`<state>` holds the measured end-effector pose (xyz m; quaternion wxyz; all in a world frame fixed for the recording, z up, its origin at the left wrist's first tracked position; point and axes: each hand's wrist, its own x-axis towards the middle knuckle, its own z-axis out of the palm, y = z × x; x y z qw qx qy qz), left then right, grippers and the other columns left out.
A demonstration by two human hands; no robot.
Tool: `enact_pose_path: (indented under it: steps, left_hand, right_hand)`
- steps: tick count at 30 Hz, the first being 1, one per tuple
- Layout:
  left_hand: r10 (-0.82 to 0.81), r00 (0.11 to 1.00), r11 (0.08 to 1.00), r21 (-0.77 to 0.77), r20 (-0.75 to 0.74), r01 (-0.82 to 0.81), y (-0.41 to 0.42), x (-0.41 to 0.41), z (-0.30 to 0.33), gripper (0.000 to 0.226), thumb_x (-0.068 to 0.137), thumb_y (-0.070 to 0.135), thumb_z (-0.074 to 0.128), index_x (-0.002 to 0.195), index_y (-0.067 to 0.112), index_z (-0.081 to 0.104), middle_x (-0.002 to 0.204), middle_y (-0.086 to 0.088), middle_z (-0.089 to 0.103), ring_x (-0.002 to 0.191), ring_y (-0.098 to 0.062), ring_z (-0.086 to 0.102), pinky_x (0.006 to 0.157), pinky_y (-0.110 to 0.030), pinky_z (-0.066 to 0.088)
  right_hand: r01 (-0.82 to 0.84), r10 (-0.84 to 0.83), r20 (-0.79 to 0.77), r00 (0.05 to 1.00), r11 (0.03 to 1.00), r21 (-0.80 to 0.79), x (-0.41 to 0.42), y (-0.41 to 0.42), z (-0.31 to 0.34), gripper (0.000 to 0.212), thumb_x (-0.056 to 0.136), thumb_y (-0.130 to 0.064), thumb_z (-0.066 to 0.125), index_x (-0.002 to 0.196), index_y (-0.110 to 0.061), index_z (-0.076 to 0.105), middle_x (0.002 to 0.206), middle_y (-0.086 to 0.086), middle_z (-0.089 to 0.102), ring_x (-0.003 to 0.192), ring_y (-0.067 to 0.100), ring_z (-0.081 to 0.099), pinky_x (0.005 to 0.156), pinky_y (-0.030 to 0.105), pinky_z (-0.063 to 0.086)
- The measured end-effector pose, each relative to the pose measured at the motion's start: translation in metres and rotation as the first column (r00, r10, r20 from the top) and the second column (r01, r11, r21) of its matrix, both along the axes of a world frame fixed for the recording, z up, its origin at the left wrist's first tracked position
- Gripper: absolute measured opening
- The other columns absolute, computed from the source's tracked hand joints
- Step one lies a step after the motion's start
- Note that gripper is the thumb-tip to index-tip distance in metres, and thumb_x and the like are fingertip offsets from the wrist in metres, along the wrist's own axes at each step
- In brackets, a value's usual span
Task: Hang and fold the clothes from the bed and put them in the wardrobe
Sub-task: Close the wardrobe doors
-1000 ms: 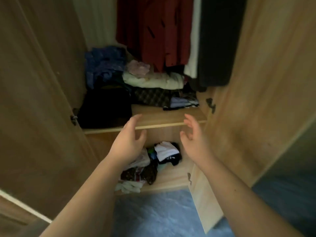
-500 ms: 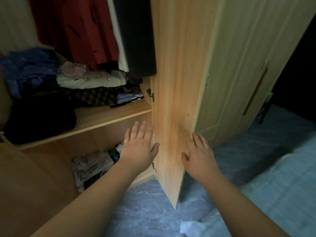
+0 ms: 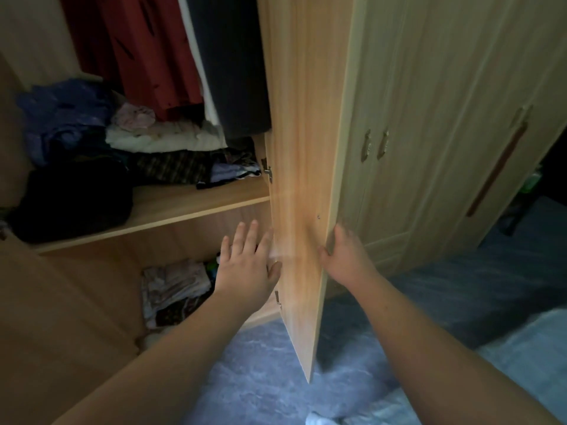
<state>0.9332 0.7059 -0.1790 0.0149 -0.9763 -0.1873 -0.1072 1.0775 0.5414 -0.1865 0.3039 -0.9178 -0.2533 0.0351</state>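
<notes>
The wooden wardrobe stands open, its right door (image 3: 302,167) swung out edge-on toward me. My right hand (image 3: 345,256) grips that door's outer edge, thumb on the inner face and fingers curled behind it. My left hand (image 3: 245,265) is spread flat with straight fingers, just left of the door's inner face; contact is unclear. Red, white and dark garments (image 3: 171,53) hang inside. Folded and crumpled clothes (image 3: 159,139) pile on the middle shelf (image 3: 190,207). More clothes (image 3: 175,289) lie on the bottom shelf.
The left wardrobe door (image 3: 61,317) stands open at lower left. Closed wardrobe doors with handles (image 3: 377,145) continue to the right. Blue carpet (image 3: 264,378) covers the floor. A pale bed edge (image 3: 521,363) shows at lower right.
My view has swung right from the open wardrobe to its right door. My right hand moved onto the door's edge and took hold of it; my left hand stayed spread beside the door.
</notes>
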Motion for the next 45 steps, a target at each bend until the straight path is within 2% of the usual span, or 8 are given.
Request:
enact_pose_path:
  steps: [3, 6, 12, 15, 22, 31, 35, 45]
  left_hand:
    - [0.066, 0.998, 0.998, -0.001, 0.014, -0.066, 0.021, -0.005, 0.006, 0.075, 0.090, 0.061, 0.011, 0.157, 0.028, 0.010, 0.166, -0.006, 0.007, 0.153, -0.029, -0.001, 0.122, -0.053, 0.007]
    - [0.121, 0.991, 0.993, 0.008, 0.062, -0.121, 0.046, -0.012, 0.005, 0.071, 0.096, 0.057, 0.030, 0.158, 0.027, 0.011, 0.166, -0.007, 0.007, 0.153, -0.030, -0.001, 0.122, -0.054, 0.007]
    - [0.240, 0.970, 0.970, -0.034, 0.045, -0.239, 0.109, -0.042, -0.004, 0.072, 0.097, 0.057, 0.031, 0.158, 0.030, 0.004, 0.167, -0.005, 0.001, 0.153, -0.028, -0.005, 0.122, -0.053, 0.004]
    - [0.333, 0.941, 0.940, -0.094, 0.056, -0.328, 0.158, -0.070, -0.008, 0.072, 0.098, 0.058, 0.029, 0.157, 0.032, -0.002, 0.167, -0.005, -0.002, 0.152, -0.029, -0.008, 0.122, -0.053, 0.003]
    - [0.421, 0.906, 0.902, -0.124, 0.050, -0.413, 0.293, -0.113, -0.012, 0.075, 0.098, 0.059, 0.027, 0.152, 0.037, -0.020, 0.165, -0.006, -0.013, 0.151, -0.030, -0.013, 0.122, -0.053, 0.003]
    - [0.436, 0.900, 0.891, -0.139, -0.003, -0.432, 0.401, -0.089, -0.005, 0.079, 0.099, 0.050, 0.036, 0.153, 0.035, -0.020, 0.165, -0.007, -0.012, 0.151, -0.030, -0.014, 0.123, -0.050, 0.002]
    - [0.463, 0.886, 0.875, -0.150, -0.019, -0.460, 0.415, -0.070, -0.009, 0.081, 0.098, 0.049, 0.037, 0.153, 0.036, -0.021, 0.165, -0.007, -0.013, 0.151, -0.030, -0.016, 0.123, -0.050, 0.001]
    - [0.580, 0.814, 0.801, -0.183, 0.004, -0.570, 0.398, -0.052, -0.015, 0.080, 0.099, 0.049, 0.037, 0.152, 0.036, -0.022, 0.165, -0.006, -0.012, 0.151, -0.029, -0.016, 0.123, -0.052, 0.005]
  right_hand:
    - [0.038, -0.028, -0.066, 0.997, 0.987, 0.155, -0.004, 0.013, -0.007, 0.049, 0.090, -0.037, 0.061, 0.131, -0.017, 0.043, 0.105, -0.004, 0.059, 0.096, 0.018, 0.061, 0.081, 0.037, 0.053]
    - [-0.019, 0.019, 0.002, 1.000, 0.985, 0.169, -0.024, 0.033, -0.018, 0.032, 0.093, -0.034, 0.057, 0.117, -0.015, 0.046, 0.091, -0.003, 0.056, 0.080, 0.019, 0.058, 0.067, 0.033, 0.047]
    - [-0.264, 0.237, 0.200, 0.951, 0.957, 0.117, -0.074, 0.124, -0.024, 0.066, 0.099, -0.026, 0.049, 0.155, -0.016, 0.016, 0.138, 0.008, 0.043, 0.104, 0.026, 0.058, 0.079, 0.032, 0.048]
    - [-0.348, 0.329, 0.225, 0.917, 0.936, 0.050, -0.085, 0.193, -0.023, 0.069, 0.100, -0.030, 0.046, 0.156, -0.019, 0.007, 0.140, 0.010, 0.043, 0.106, 0.030, 0.061, 0.082, 0.044, 0.053]
    - [-0.320, 0.316, 0.153, 0.936, 0.948, -0.002, -0.099, 0.364, -0.018, 0.088, 0.097, -0.012, 0.050, 0.157, -0.014, -0.014, 0.153, 0.012, 0.031, 0.113, 0.032, 0.059, 0.088, 0.037, 0.050]
    - [-0.291, 0.285, 0.158, 0.945, 0.956, 0.018, -0.066, 0.466, -0.030, 0.102, 0.090, -0.008, 0.056, 0.151, -0.010, -0.027, 0.142, 0.016, 0.035, 0.090, 0.026, 0.056, 0.073, 0.032, 0.049]
    - [-0.318, 0.307, 0.223, 0.925, 0.948, 0.016, -0.044, 0.491, -0.036, 0.122, 0.085, -0.012, 0.063, 0.140, -0.019, -0.046, 0.148, 0.018, 0.031, 0.095, 0.029, 0.061, 0.077, 0.040, 0.058]
    - [-0.430, 0.426, 0.230, 0.875, 0.902, -0.035, -0.014, 0.490, -0.040, 0.117, 0.083, -0.019, 0.066, 0.149, -0.008, -0.031, 0.145, 0.021, 0.035, 0.115, 0.035, 0.051, 0.090, 0.040, 0.052]
